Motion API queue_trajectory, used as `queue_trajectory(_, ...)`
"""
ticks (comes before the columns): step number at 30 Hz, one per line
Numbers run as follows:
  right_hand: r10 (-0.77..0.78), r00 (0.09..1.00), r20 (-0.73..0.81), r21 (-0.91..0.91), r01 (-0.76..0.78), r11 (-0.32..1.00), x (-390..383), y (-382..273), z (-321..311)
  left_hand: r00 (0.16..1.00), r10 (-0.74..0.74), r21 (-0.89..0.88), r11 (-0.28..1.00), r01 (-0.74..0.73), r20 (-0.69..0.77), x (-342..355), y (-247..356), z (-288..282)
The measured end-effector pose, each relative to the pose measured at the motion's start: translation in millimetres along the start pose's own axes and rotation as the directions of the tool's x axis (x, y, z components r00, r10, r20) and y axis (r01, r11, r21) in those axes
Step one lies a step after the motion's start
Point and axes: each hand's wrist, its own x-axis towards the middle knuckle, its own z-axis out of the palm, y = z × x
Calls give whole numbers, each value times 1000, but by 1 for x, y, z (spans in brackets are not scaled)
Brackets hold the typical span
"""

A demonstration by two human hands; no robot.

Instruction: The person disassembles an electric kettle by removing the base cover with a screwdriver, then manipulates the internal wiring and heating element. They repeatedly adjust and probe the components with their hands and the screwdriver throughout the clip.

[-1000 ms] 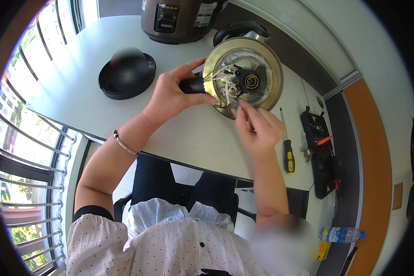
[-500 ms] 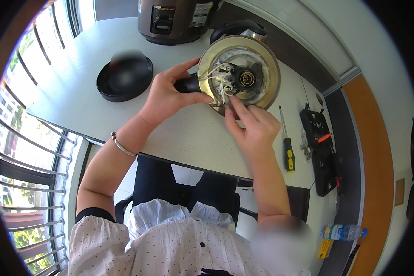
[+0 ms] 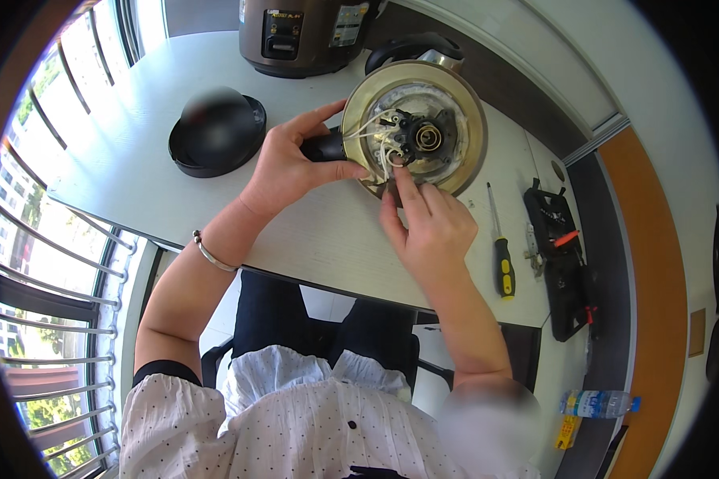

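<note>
The head camera looks steeply down from its wearer's head, facing the table (image 3: 327, 247). Its wide fisheye sweep runs from the window (image 3: 52, 343) at left to the wall (image 3: 655, 104) at right, with the torso (image 3: 312, 427) along the lower edge; the left hand (image 3: 289, 164) and right hand (image 3: 438, 231) lie near, around the middle.

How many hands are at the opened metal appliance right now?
2 at the metal appliance: the left hand holding it at the black handle, and the right hand by the white wires. No other hand shows.
</note>
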Motion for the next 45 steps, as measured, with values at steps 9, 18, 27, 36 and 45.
queue_trajectory(9, 20, 1000, -20, -8, -21, 1000, -3, -1, 6, 1000, -17, -39, 999, 17, 7, -2, 2, 0)
queue_trajectory(18, 39, 999, -12, 45, -38, 998, -3, 2, 5, 999, 37, -45, 998, -35, 29, -2, 2, -2)
queue_trajectory(27, 79, 997, -25, 121, -76, 990, -4, 3, 6, 997, 56, 51, 997, -58, 53, -3, 2, -3)
queue_trajectory(36, 151, 988, -27, 214, -141, 967, -3, 2, 6, 993, 121, 145, 982, -122, 16, -2, -7, -3)
queue_trajectory(45, 173, 984, -51, 284, -152, 947, -5, 2, 9, 992, 125, 132, 983, -127, 22, -2, -7, -1)
